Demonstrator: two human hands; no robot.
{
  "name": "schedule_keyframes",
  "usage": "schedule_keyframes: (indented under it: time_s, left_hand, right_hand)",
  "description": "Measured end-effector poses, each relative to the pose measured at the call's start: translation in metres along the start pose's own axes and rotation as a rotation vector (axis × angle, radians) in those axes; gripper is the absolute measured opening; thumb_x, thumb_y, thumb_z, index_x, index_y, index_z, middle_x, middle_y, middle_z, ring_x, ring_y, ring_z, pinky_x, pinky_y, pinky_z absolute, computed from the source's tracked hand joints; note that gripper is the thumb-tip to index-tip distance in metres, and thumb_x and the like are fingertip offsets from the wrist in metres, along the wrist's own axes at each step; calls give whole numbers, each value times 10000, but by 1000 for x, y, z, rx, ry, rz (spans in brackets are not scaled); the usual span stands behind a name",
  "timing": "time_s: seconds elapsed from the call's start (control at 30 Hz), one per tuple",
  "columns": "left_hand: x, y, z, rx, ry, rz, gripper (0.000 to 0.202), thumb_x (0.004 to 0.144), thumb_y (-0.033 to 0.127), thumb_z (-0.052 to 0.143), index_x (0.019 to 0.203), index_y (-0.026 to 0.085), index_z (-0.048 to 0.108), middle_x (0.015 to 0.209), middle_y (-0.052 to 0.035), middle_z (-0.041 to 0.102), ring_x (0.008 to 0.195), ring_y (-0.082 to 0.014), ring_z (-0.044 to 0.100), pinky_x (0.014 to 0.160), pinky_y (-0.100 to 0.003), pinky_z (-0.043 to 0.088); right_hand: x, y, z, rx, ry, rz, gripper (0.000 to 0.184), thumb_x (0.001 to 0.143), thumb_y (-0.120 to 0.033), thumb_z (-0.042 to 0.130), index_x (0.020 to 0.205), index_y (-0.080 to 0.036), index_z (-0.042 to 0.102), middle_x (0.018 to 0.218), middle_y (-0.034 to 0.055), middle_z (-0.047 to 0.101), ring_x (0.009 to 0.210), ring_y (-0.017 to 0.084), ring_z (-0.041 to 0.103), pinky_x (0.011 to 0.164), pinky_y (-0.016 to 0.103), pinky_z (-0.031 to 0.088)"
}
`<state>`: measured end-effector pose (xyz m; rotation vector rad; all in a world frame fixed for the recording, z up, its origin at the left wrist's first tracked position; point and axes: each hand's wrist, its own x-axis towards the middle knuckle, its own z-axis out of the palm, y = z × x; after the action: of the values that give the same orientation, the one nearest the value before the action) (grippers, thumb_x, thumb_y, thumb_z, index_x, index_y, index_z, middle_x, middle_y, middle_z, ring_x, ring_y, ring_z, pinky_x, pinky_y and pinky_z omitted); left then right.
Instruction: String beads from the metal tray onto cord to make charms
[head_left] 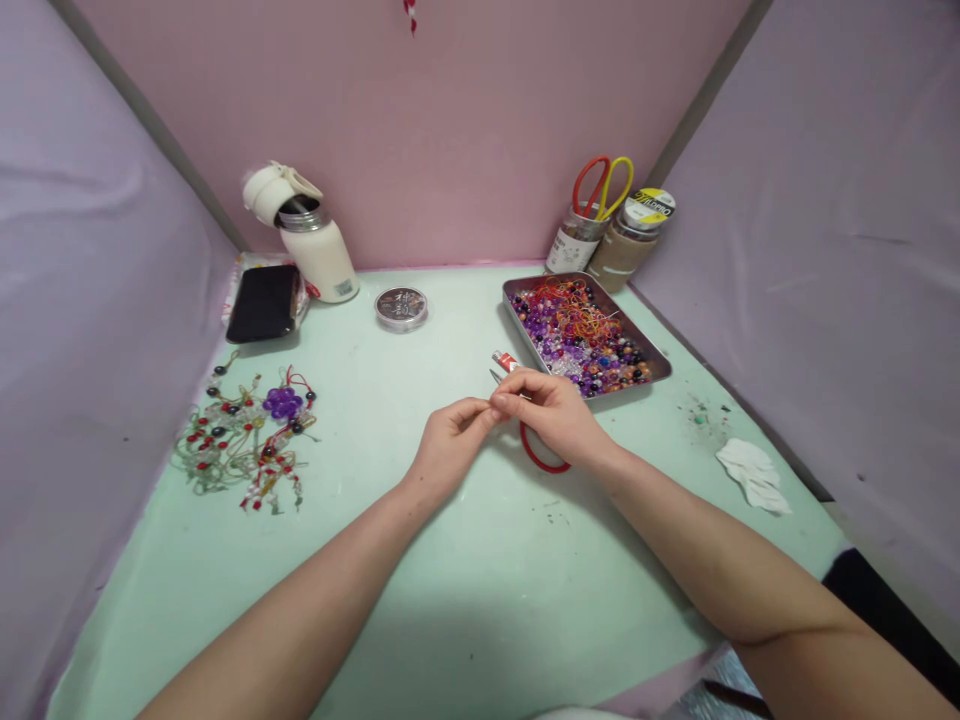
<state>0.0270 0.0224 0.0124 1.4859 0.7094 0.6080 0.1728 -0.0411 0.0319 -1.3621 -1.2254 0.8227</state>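
Observation:
My left hand (450,440) and my right hand (551,410) meet fingertip to fingertip above the pale green table (420,560), both pinched shut. Whatever they pinch is too small to name. Under my right hand lie scissors with a red handle loop (541,458), the metal tip (495,376) showing just beyond my fingers. A small red-and-white tube (505,360) lies just behind the hands. Right behind that stands a metal tray (658,360) full of purple, red and dark beads with orange cord.
Finished beaded cord pieces (247,435) lie at the left. Behind them are a dark phone (262,302), an open white flask (319,245) and a round thread spool (400,307). Jars holding scissors (581,235) and tape (634,240) stand back right. A crumpled tissue (754,475) lies right.

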Motion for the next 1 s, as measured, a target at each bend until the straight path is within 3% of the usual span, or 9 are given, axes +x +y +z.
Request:
schedule_keyframes:
  time_s: [0.1, 0.2, 0.3, 0.37, 0.53, 0.77, 1.0]
  left_hand:
    - [2, -1, 2, -25, 136, 17, 262, 774, 271, 653, 1013, 164, 664, 1122, -90, 672, 1067, -202, 597, 963, -318, 434]
    - [3, 3, 4, -189, 206, -184, 277, 817, 239, 608, 1068, 123, 619, 1135, -139, 656, 1042, -205, 622, 971, -341, 451]
    - [4, 7, 1, -507, 70, -466, 249, 889, 203, 496, 1059, 49, 592, 1010, -192, 686, 935, -204, 675, 946, -345, 489]
    - [5, 8, -3, -658, -34, -561, 231, 903, 168, 462, 1008, 29, 613, 985, -196, 693, 930, -196, 681, 951, -322, 495]
    - [10, 8, -9, -768, -33, -544, 227, 890, 80, 445, 894, 34, 667, 992, -151, 701, 887, -130, 672, 958, -258, 495]
    - [9, 9, -7, -745, 90, -483, 172, 862, 80, 519, 946, 42, 663, 997, -159, 695, 896, -146, 673, 969, -287, 491]
    - [8, 13, -6, -731, 132, -481, 152, 845, 55, 537, 933, 54, 661, 965, -133, 693, 858, -125, 674, 954, -266, 500]
  right_hand:
    - [1, 1, -2, -79, 159, -95, 101, 823, -283, 626, 773, -202, 660, 787, 5, 624, 765, 134, 565, 715, 287, 448]
    - [2, 4, -4, -117, 275, -136, 85, 836, -271, 613, 810, -203, 657, 832, 19, 633, 785, 142, 576, 697, 282, 453]
    - [2, 6, -3, -138, 273, -175, 71, 844, -246, 602, 821, -206, 657, 843, 21, 636, 801, 145, 580, 716, 287, 456]
    - [1, 7, 0, -149, 184, -198, 76, 849, -225, 592, 810, -207, 655, 819, 13, 637, 798, 145, 578, 734, 293, 454]
    - [-3, 8, 8, -175, -73, -172, 81, 849, -219, 590, 815, -201, 662, 794, 12, 634, 750, 138, 566, 713, 292, 449]
    - [-4, 5, 7, -67, -93, -48, 108, 851, -274, 589, 830, -195, 659, 825, 23, 657, 783, 146, 588, 750, 296, 463]
    - [-5, 1, 7, -50, -115, 18, 135, 834, -309, 603, 825, -190, 666, 810, 17, 660, 746, 138, 578, 725, 285, 464]
